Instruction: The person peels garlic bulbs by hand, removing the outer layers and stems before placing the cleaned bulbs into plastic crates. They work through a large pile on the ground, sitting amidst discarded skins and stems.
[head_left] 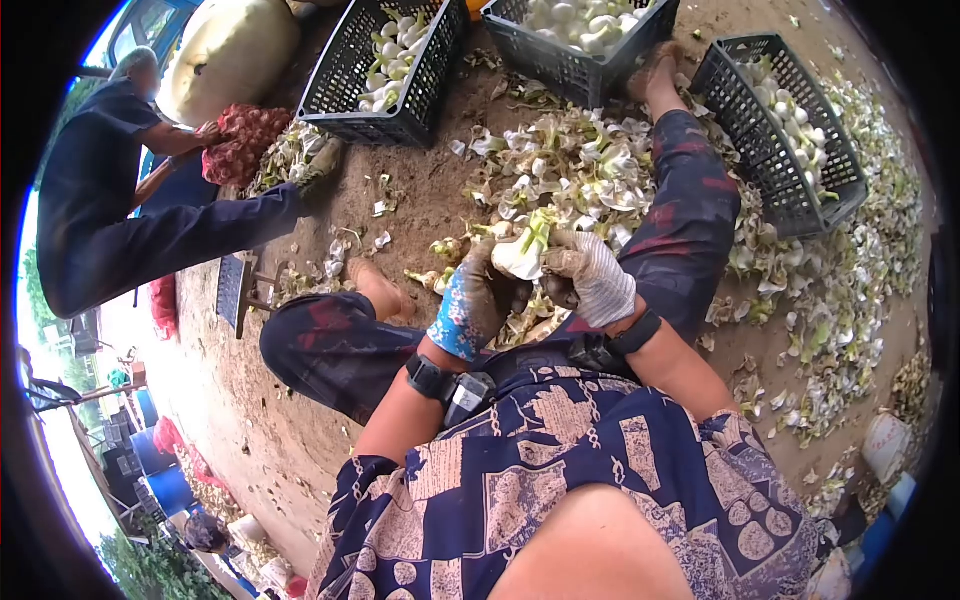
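My left hand (472,300), in a soiled glove with a blue flowered cuff, is closed on a white garlic bulb (520,258) with a pale green stem. The fingers of my right hand (595,278), in a grey-white striped glove, are closed at the bulb's other side, pinching its skin or stem. Exactly what those fingertips grip is partly hidden. Unpeeled garlic bulbs (436,280) with stems lie just beyond my left hand. Loose peeled skins (575,165) are heaped on the ground between my legs.
Black crates stand ahead: one at the left (318,100), one in the middle (590,85) and one at the right (760,165), all holding white bulbs. A co-worker (95,190) at the left handles a red mesh bag (240,145). More skins (850,270) cover the ground at right.
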